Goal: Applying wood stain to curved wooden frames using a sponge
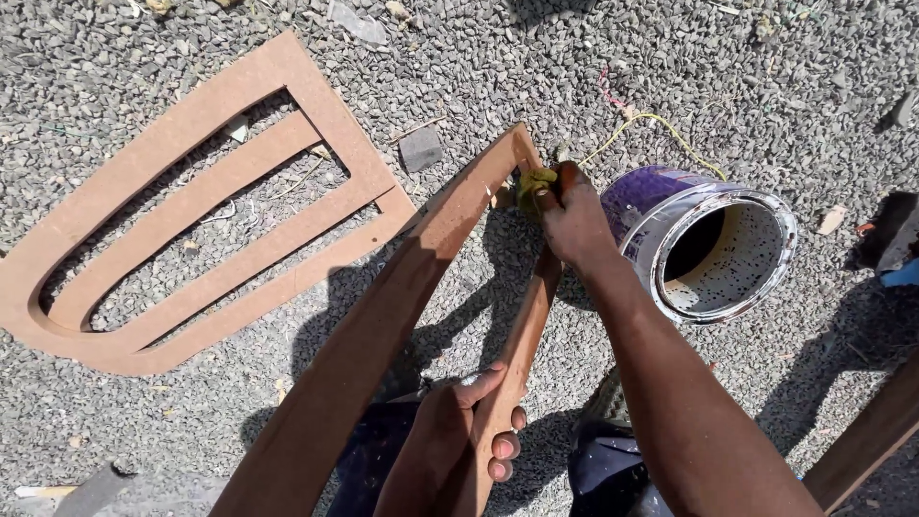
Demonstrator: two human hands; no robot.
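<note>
My left hand grips the wooden frame.
My right hand clenches what looks like a yellow rag, rubbing the frame's tip beside the open can.

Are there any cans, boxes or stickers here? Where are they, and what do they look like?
Paint can: lies on its side on the gravel, just right of the right hand; round, purple label, shiny metal rim, open mouth with a pale speckled inside.
No boxes, signs or screens in view.

Open tin crowds right hand; left gravel seemingly free.
</note>
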